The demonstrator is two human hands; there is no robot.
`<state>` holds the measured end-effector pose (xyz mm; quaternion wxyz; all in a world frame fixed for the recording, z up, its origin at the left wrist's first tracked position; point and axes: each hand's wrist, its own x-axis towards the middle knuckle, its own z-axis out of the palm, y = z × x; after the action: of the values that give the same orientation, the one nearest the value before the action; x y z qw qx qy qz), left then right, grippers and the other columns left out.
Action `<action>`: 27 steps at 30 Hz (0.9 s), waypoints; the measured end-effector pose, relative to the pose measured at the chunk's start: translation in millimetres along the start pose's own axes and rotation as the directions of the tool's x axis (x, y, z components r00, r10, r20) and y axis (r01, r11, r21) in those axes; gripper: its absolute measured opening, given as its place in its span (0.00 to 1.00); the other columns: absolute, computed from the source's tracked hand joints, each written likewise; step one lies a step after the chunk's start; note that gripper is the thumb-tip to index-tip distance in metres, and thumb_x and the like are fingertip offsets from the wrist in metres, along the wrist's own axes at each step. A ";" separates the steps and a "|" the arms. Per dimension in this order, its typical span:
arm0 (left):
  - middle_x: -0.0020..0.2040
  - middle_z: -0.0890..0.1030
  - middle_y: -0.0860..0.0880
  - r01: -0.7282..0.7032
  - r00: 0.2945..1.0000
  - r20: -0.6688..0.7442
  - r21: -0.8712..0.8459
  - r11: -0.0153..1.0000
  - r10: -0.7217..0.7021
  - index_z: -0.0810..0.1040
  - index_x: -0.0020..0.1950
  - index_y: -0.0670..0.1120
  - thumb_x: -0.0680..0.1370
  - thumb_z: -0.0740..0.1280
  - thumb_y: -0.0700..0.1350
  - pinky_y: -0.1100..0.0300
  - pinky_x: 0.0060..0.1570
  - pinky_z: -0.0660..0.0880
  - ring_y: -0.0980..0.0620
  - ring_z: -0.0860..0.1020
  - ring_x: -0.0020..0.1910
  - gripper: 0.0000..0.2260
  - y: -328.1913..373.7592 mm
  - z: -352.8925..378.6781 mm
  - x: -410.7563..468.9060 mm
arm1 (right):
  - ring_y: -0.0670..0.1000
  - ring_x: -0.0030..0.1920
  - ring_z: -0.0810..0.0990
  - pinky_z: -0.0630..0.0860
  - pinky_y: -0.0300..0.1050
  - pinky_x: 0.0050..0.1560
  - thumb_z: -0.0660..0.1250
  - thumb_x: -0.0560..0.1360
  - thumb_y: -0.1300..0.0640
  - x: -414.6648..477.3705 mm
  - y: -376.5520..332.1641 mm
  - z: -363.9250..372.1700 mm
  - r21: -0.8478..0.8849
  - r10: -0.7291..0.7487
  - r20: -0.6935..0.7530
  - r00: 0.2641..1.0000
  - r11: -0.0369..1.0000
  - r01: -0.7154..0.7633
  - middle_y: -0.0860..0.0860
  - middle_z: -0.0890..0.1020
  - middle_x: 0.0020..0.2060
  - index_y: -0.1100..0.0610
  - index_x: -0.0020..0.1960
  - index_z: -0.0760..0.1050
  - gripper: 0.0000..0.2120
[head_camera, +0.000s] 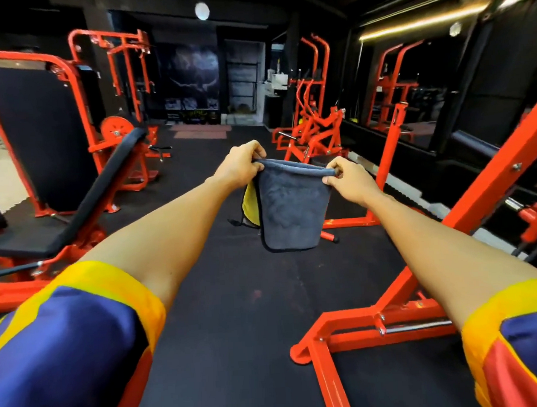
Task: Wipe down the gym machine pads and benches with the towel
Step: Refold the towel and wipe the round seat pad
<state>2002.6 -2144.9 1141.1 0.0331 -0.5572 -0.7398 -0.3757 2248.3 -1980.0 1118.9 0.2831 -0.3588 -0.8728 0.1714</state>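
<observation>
A grey-blue towel (291, 208) with a yellow underside hangs in the air at the middle of the view. My left hand (242, 164) pinches its top left corner and my right hand (348, 180) pinches its top right corner, stretching the top edge between them. Both arms reach straight forward. To the left stands a red machine with a black seat pad (23, 236), a slanted black back pad (110, 177) and a tall black panel (39, 131). The towel touches none of them.
A red steel frame (400, 314) runs along the floor and up at the right. Further red machines (313, 129) stand at the back, by a mirrored wall on the right. A black rubber floor (244, 298) stretches ahead between the machines.
</observation>
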 end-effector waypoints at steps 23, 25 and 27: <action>0.52 0.81 0.48 -0.060 0.990 0.123 -0.021 0.998 0.062 0.79 0.56 0.46 0.77 0.73 0.39 0.54 0.59 0.76 0.50 0.78 0.55 0.09 -197.5 174.2 435.7 | 0.52 0.45 0.81 0.79 0.58 0.52 0.74 0.75 0.50 434.7 167.7 141.5 0.025 0.112 -0.044 0.993 0.993 -0.111 0.46 0.81 0.42 0.42 0.46 0.74 0.09; 0.52 0.81 0.48 -0.078 0.987 0.140 -0.023 0.997 0.080 0.79 0.57 0.45 0.77 0.73 0.39 0.54 0.60 0.76 0.50 0.78 0.55 0.09 -221.2 190.4 479.8 | 0.51 0.44 0.81 0.79 0.56 0.51 0.74 0.75 0.50 473.3 178.7 158.1 0.006 0.122 -0.046 0.991 0.993 -0.122 0.46 0.81 0.42 0.45 0.48 0.75 0.08; 0.52 0.81 0.48 -0.095 0.984 0.149 -0.038 0.995 0.099 0.79 0.56 0.45 0.77 0.74 0.39 0.53 0.61 0.76 0.50 0.79 0.55 0.10 -244.3 206.5 526.8 | 0.49 0.41 0.80 0.77 0.51 0.47 0.74 0.76 0.51 513.4 184.9 172.5 0.006 0.131 -0.076 0.988 0.991 -0.131 0.45 0.81 0.42 0.48 0.51 0.77 0.07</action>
<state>1673.0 -1625.0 1113.0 -0.0133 -0.6198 -0.7064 -0.3416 1940.8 -1498.7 1081.8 0.3046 -0.4216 -0.8357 0.1761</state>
